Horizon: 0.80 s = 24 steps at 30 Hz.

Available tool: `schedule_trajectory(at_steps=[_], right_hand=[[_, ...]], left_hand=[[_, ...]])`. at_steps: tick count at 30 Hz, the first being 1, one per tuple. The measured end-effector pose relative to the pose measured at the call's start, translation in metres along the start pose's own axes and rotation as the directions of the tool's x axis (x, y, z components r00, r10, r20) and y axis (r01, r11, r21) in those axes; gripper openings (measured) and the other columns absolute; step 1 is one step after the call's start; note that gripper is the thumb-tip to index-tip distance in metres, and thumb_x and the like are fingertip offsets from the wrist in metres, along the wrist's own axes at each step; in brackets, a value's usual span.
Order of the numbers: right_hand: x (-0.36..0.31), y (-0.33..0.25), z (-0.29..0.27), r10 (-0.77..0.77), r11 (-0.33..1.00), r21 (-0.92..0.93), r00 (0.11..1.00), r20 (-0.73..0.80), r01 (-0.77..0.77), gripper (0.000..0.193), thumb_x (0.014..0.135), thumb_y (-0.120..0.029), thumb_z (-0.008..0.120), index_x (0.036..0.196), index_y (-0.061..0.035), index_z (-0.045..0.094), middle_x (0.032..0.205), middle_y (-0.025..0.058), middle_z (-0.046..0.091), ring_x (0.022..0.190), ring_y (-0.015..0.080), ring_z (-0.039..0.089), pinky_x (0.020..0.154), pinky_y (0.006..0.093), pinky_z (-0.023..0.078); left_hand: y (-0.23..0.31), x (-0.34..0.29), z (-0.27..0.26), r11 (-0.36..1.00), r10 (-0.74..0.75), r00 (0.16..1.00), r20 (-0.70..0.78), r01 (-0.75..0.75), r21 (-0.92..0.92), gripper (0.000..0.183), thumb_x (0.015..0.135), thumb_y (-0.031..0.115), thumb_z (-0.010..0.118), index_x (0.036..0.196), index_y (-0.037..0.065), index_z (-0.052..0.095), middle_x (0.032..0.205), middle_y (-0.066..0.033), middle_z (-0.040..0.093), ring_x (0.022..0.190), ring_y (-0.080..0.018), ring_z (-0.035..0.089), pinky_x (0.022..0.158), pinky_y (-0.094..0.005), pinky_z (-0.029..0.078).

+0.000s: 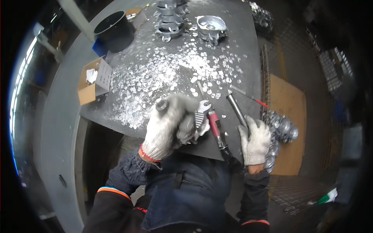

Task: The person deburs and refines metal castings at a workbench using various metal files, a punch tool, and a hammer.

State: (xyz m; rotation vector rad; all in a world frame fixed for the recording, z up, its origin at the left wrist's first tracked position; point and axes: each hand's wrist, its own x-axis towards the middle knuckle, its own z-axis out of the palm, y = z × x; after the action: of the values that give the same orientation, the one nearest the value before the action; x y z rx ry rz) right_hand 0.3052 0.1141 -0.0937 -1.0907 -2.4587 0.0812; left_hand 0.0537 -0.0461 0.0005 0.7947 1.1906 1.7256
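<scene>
My left hand point(157, 130), in a white knit glove, is closed and blurred at the table's near edge. It grips a grey metal part point(186, 129); a rounded grey end point(161, 105) sticks up by its thumb side. I cannot make out the part's exact kind. Just right of it lies an open-ended wrench head point(204, 105), close to a red-handled tool point(215, 124) with a dark hose at its lower end. My right hand point(256, 141), also gloved, is closed round the lower end of a dark metal tube point(235, 106) that slants up and left.
Small clear and whitish chips point(151, 73) cover much of the dark tabletop point(241, 35). Stacked castings point(170, 19) and a single round casting point(211, 27) stand at the back. A black bucket point(114, 33) and a carton point(101, 79) are left. Shiny castings point(285, 128) lie on cardboard at right.
</scene>
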Motion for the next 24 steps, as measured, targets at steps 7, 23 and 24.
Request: schedule_trajectory(at_steps=[7, 23, 24], right_hand=[[-0.012, 0.007, 0.006, 0.078, 0.995, 0.062, 0.996, -0.053, -0.075, 0.049, 0.094, -0.04, 0.079, 0.136, -0.0165, 0.071, 0.12, 0.0127, 0.066, 0.109, 0.0369, 0.064, 0.098, 0.051, 0.051], [-0.049, -0.132, 0.005, 0.124, 0.958, 0.226, 0.965, 0.229, -0.176, 0.023, 0.097, -0.027, 0.071, 0.101, -0.0044, 0.071, 0.075, 0.0068, 0.063, 0.062, 0.0195, 0.067, 0.049, 0.0377, 0.05], [-0.05, -0.132, 0.008, 0.07, 0.962, 0.251, 0.988, 0.138, -0.103, 0.016, 0.095, -0.021, 0.07, 0.09, -0.0062, 0.07, 0.071, 0.0077, 0.066, 0.058, 0.0217, 0.07, 0.046, 0.0385, 0.052]], left_hand=[[-0.013, -0.002, 0.036, 0.993, -0.027, 0.999, -0.03, 0.023, -0.118, 0.042, 0.111, 0.038, 0.067, 0.116, -0.004, 0.071, 0.082, -0.0062, 0.07, 0.063, -0.0119, 0.064, 0.056, -0.0261, 0.054], [-0.06, -0.036, 0.025, 0.847, 0.134, 0.991, -0.007, -0.111, 0.519, 0.052, 0.108, 0.052, 0.067, 0.11, 0.0, 0.072, 0.1, -0.0091, 0.073, 0.088, -0.019, 0.072, 0.073, -0.0328, 0.058], [-0.061, -0.037, 0.028, 0.813, 0.147, 0.983, -0.112, -0.056, 0.58, 0.052, 0.107, 0.053, 0.067, 0.109, 0.001, 0.071, 0.095, -0.0073, 0.071, 0.082, -0.0167, 0.069, 0.069, -0.0308, 0.055]])
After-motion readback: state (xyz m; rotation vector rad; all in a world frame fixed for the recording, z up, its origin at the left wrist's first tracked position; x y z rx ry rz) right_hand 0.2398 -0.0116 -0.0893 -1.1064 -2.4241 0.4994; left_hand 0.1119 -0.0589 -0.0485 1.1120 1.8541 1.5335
